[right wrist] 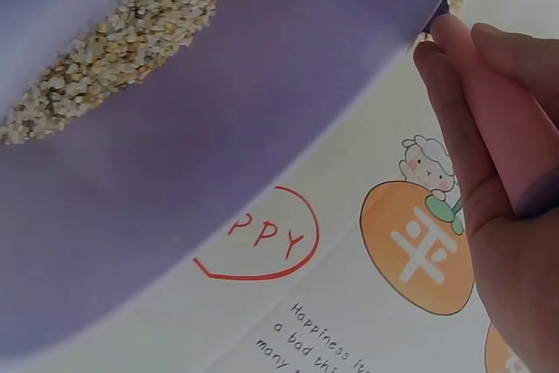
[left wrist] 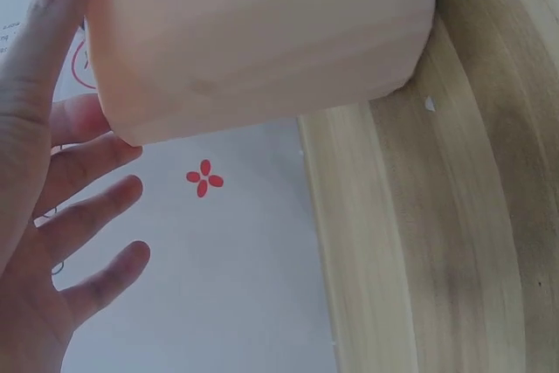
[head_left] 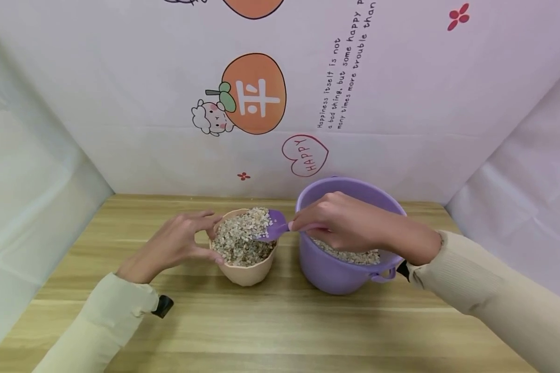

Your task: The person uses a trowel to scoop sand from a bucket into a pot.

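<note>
A peach pot (head_left: 246,274), full of pale mixed gravel (head_left: 242,241), stands on the wooden table. My left hand (head_left: 179,241) holds it by the left side, thumb at the near rim and forefinger farther back; the left wrist view shows the other fingers (left wrist: 96,216) spread around its wall (left wrist: 262,41). In my right hand (head_left: 350,220) is a small shovel with a purple blade (head_left: 276,225) and pink handle (right wrist: 498,102). Its blade, loaded with gravel, tilts over the pot's right rim. My right forearm crosses above a purple bucket (head_left: 326,269), which has gravel (right wrist: 131,50) inside.
The bucket stands just right of the pot, its side handle (head_left: 383,275) facing me. A white printed sheet (head_left: 168,150) rises behind the table (head_left: 242,331), and white cloth (head_left: 532,171) flanks the right side.
</note>
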A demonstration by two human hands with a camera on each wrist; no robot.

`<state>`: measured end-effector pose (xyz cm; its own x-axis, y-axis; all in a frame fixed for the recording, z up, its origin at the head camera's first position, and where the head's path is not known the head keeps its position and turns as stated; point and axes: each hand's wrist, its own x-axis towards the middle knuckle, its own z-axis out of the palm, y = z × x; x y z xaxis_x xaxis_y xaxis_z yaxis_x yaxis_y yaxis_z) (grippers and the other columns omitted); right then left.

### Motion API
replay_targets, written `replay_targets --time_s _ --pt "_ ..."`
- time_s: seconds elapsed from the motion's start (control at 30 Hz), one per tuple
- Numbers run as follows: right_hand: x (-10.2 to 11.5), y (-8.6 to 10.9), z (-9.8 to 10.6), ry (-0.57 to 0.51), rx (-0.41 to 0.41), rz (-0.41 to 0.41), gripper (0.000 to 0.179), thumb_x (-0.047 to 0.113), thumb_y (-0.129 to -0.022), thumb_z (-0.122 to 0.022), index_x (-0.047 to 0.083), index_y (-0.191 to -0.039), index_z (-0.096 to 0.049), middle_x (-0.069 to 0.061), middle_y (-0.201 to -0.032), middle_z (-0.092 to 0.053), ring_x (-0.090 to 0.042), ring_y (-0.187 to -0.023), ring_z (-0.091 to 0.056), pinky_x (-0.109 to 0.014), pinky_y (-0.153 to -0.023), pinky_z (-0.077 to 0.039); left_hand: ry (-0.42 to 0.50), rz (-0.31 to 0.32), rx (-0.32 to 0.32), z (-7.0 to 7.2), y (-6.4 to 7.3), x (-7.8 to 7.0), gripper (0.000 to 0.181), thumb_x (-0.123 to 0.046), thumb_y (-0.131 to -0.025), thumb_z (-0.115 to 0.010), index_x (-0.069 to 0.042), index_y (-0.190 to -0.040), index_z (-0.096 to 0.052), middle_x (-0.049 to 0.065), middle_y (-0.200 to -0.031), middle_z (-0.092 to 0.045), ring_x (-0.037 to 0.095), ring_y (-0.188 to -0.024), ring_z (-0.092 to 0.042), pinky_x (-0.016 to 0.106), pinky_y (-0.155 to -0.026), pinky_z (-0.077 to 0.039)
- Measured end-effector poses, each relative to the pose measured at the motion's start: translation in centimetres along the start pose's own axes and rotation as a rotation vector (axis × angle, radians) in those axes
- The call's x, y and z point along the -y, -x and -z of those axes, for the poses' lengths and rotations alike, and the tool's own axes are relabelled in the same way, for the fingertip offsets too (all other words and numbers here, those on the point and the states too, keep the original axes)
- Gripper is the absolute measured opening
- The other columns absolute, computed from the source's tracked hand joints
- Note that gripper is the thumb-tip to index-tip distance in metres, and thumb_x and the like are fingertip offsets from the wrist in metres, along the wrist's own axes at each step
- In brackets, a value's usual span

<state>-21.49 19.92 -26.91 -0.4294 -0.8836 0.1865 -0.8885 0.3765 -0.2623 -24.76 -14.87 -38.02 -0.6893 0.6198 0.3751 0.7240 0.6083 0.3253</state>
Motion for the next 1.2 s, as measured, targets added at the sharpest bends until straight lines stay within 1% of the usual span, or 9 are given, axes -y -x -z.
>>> replay_targets --time_s 0.1,0.17,0.3,0.5,0.6,0.73,0.83,0.97,1.2 --pt "0.3 -0.6 0.1 -0.002 0.025 -0.041 0.026 -0.006 -0.091 -0.059 0.003 -0.109 -0.076 0.001 -0.091 -0.074 0.004 -0.054 -0.037 -0.019 -0.053 -0.044 0.001 0.010 0.011 0.2 -0.2 -0.1 0.046 -0.060 -0.063 -0.083 -0.021 -0.084 -0.070 0.014 -0.122 -0.069 0.034 -0.108 -0.066 0.034 -0.070 -0.047" --pt "0.5 -1.1 0.1 0.002 0.039 -0.054 0.026 -0.007 -0.091 -0.059 0.004 -0.108 -0.076 0.000 -0.092 -0.074 0.004 -0.055 -0.038 -0.019 -0.053 -0.044 0.003 0.013 0.018 0.3 -0.2 -0.2 0.042 -0.060 -0.063 -0.083 -0.024 -0.076 -0.065 0.015 -0.126 -0.067 0.031 -0.103 -0.068 0.033 -0.069 -0.047" --pt "0.8 -1.9 0.3 0.014 0.065 -0.053 0.028 -0.009 -0.089 -0.056 0.004 -0.104 -0.076 0.000 -0.090 -0.073 0.002 -0.057 -0.043 -0.020 -0.057 -0.047 0.011 0.016 0.030 0.4 -0.3 -0.2 0.043 -0.060 -0.062 -0.083 -0.024 -0.073 -0.062 0.013 -0.124 -0.068 0.016 -0.077 -0.063 0.028 -0.061 -0.044" --pt "1.5 -2.7 0.9 0.035 0.130 -0.057 0.032 -0.010 -0.088 -0.053 0.008 -0.099 -0.076 0.003 -0.081 -0.069 0.001 -0.056 -0.041 -0.020 -0.058 -0.048 0.006 0.037 0.049 0.5 -0.3 -0.3 0.044 -0.062 -0.061 -0.082 -0.024 -0.072 -0.061 0.017 -0.129 -0.065 0.009 -0.059 -0.052 0.026 -0.058 -0.043" --pt "1.8 -3.1 1.4 0.050 0.167 -0.063 0.034 -0.011 -0.086 -0.053 0.008 -0.099 -0.077 0.003 -0.084 -0.071 0.001 -0.054 -0.040 -0.020 -0.058 -0.048 0.013 0.055 0.064 0.6 -0.3 -0.4 0.045 -0.062 -0.061 -0.082 -0.024 -0.072 -0.061 0.017 -0.131 -0.064 0.007 -0.052 -0.044 0.026 -0.056 -0.041" --pt "2.2 -3.5 2.1 0.064 0.211 -0.096 0.034 -0.010 -0.086 -0.054 0.010 -0.100 -0.078 0.004 -0.091 -0.074 -0.001 -0.058 -0.049 -0.021 -0.061 -0.052 0.014 0.049 0.056 0.7 -0.4 -0.4 0.043 -0.061 -0.062 -0.083 -0.024 -0.073 -0.062 0.017 -0.130 -0.064 0.024 -0.083 -0.070 0.027 -0.058 -0.042" --pt "2.5 -3.6 2.6 0.089 0.238 -0.123 0.033 -0.009 -0.087 -0.055 0.010 -0.101 -0.078 0.003 -0.095 -0.075 -0.006 -0.073 -0.065 -0.024 -0.071 -0.057 0.010 0.030 0.050 0.6 -0.4 -0.3 0.043 -0.061 -0.062 -0.083 -0.024 -0.073 -0.063 0.016 -0.129 -0.065 0.036 -0.113 -0.065 0.030 -0.063 -0.044" --pt "2.7 -3.7 3.0 0.111 0.272 -0.152 0.032 -0.008 -0.087 -0.056 0.010 -0.102 -0.078 0.000 -0.099 -0.075 -0.013 -0.089 -0.071 -0.028 -0.080 -0.057 0.014 0.019 0.047 0.6 -0.5 -0.2 0.046 -0.062 -0.062 -0.082 -0.023 -0.073 -0.061 0.015 -0.128 -0.066 0.035 -0.118 -0.062 0.034 -0.067 -0.047" --pt "2.9 -3.6 3.6 0.100 0.308 -0.192 0.026 -0.005 -0.089 -0.059 0.013 -0.089 -0.077 0.006 -0.087 -0.073 -0.007 -0.077 -0.066 -0.027 -0.074 -0.056 0.030 0.035 0.043 0.6 -0.5 -0.2 0.045 -0.063 -0.061 -0.082 -0.024 -0.071 -0.061 0.015 -0.128 -0.066 0.036 -0.121 -0.060 0.037 -0.072 -0.049"
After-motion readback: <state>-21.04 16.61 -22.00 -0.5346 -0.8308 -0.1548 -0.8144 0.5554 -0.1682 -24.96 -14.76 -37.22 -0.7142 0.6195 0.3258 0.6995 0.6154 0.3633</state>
